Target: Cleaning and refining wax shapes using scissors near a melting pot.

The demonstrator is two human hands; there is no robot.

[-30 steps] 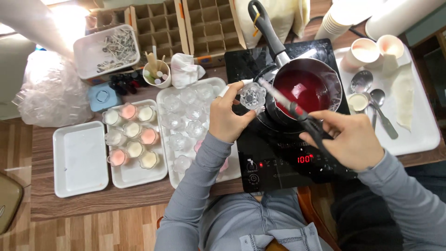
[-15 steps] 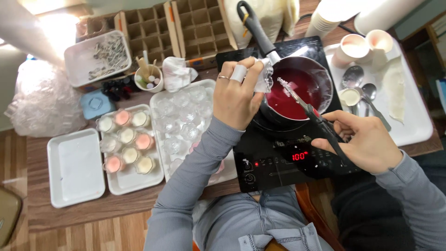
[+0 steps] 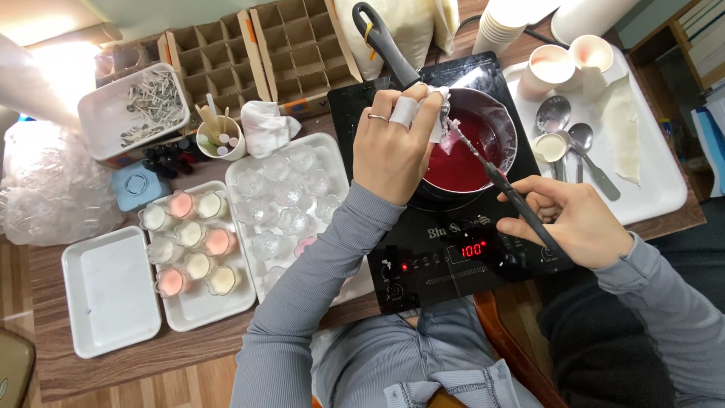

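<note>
Holding a clear glass cup (image 3: 436, 113) tilted over the saucepan (image 3: 474, 140) of red liquid, left hand (image 3: 393, 147) clamped around it. Gripping a long tool (image 3: 504, 185) in right hand (image 3: 570, 219), tip touching the cup. Lying beside: tray of clear cups (image 3: 291, 204).

Wood-grain table (image 3: 113, 370), plank wooden floor (image 3: 15, 264) at left, bright glare (image 3: 45, 30) far left, orange chair edge (image 3: 502, 340) near.

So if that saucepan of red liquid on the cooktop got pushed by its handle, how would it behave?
The saucepan likely slides easily, since the black cooktop looks smooth and glossy. Its red liquid would probably slosh. The long handle might make it swing round.
</note>
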